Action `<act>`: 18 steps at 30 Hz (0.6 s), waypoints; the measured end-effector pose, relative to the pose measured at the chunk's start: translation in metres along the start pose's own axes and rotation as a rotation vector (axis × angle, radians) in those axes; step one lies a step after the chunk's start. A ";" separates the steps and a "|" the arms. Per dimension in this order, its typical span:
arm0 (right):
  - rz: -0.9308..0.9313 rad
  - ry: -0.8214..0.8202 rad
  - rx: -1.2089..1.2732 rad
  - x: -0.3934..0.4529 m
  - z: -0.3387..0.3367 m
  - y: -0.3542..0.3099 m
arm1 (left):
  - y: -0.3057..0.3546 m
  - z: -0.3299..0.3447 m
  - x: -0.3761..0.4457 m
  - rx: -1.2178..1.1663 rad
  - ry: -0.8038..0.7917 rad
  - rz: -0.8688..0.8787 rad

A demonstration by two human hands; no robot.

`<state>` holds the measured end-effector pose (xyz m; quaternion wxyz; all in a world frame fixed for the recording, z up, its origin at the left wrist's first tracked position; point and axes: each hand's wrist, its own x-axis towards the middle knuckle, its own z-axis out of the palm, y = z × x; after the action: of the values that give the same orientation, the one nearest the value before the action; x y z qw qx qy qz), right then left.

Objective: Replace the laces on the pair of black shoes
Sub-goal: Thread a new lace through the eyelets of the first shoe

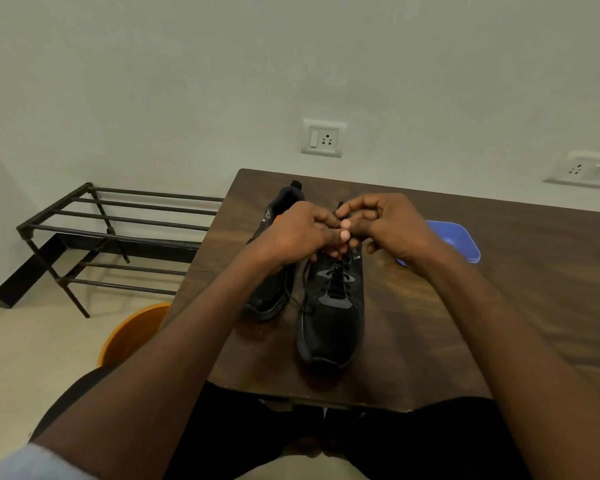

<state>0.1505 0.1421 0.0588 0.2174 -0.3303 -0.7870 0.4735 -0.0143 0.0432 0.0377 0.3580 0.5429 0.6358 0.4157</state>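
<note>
Black shoe [331, 320] lies under both hands' fingertips.

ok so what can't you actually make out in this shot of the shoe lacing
- Head view: the top eyelets and lace ends of the right shoe are hidden behind the left hand and right hand.
- The left shoe is partly covered by the left forearm; its lacing cannot be seen.
- The blue tray is partly behind the right wrist; its contents are unclear.
- The orange tub is cut off by the table and arm.
</note>
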 end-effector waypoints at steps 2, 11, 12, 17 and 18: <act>-0.016 0.045 -0.004 0.002 0.001 0.001 | -0.002 0.007 0.002 -0.097 0.039 -0.008; 0.079 -0.038 -0.591 0.016 0.002 0.034 | -0.019 0.027 0.014 0.105 0.301 0.022; 0.112 -0.100 -0.595 0.016 0.003 0.036 | -0.020 0.029 0.014 0.116 0.292 0.033; 0.134 -0.086 -0.606 0.021 0.007 0.041 | -0.030 0.034 0.017 0.184 0.251 0.027; 0.143 -0.070 -0.600 0.022 0.007 0.042 | -0.031 0.036 0.019 0.201 0.252 0.011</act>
<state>0.1442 0.1681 0.0189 0.0490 -0.4176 -0.8735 0.2455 0.0032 0.0648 -0.0055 0.2171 0.5231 0.7110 0.4169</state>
